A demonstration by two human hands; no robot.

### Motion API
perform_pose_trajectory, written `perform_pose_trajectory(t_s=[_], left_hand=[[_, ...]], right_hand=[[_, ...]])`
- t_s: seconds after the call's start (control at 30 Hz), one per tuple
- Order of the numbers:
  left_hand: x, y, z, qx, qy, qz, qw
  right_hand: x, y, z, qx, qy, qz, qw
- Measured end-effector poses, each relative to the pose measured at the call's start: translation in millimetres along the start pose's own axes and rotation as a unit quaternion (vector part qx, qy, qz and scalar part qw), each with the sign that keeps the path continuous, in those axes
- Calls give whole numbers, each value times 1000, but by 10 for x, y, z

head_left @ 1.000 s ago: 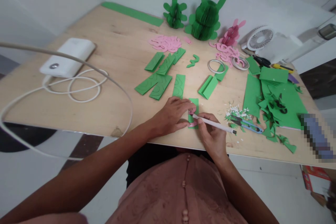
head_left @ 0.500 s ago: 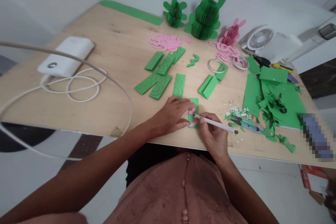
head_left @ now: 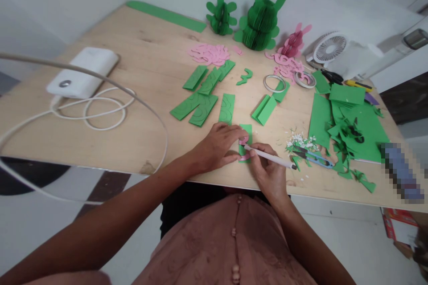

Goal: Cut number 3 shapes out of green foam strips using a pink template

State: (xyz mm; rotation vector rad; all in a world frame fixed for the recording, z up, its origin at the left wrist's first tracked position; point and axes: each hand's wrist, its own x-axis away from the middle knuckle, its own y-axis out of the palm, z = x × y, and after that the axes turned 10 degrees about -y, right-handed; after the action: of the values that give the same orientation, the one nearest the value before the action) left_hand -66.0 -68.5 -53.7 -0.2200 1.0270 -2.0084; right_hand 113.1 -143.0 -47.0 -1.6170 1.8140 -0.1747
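A small green paper strip (head_left: 246, 131) lies near the table's front edge with a pink curved cutout (head_left: 244, 157) on top. My left hand (head_left: 219, 146) rests over the strip's left side, its fingers apart and their tips pressing on the cutout and paper. In my right hand (head_left: 267, 167) is a white pen (head_left: 274, 158), its tip touching at the cutout's inner edge. Just beyond my left hand is a green strip with a drawn curvy outline (head_left: 228, 107). More marked green strips (head_left: 203, 110) lie to the left of it.
Scissors (head_left: 314, 156) and paper scraps (head_left: 301, 141) lie right of my right hand. Behind are pink cutouts (head_left: 210, 54), tape rings (head_left: 274, 83), green sheets (head_left: 321, 120) and paper figures (head_left: 260, 22). A white power bank (head_left: 83, 71) with a cable is at left.
The pen and my right hand have shifted slightly to the left along the cutout. My left hand holds its place on the paper. The whole view has shifted slightly.
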Motion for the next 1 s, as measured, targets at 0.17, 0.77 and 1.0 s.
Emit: perform_pose_trajectory(t_s=[0.17,0.77,1.0], left_hand=[[2,9,-5,1,-4,1,1000],[6,17,-24,-22,10,4,1000],[3,14,-28,-26,17,-2,1000]], right_hand=[[-9,-7,-15,9,-3,-7,1000],[21,-24,-13,40,-30,-8,999],[28,-36,-10,51,-37,-7,998]])
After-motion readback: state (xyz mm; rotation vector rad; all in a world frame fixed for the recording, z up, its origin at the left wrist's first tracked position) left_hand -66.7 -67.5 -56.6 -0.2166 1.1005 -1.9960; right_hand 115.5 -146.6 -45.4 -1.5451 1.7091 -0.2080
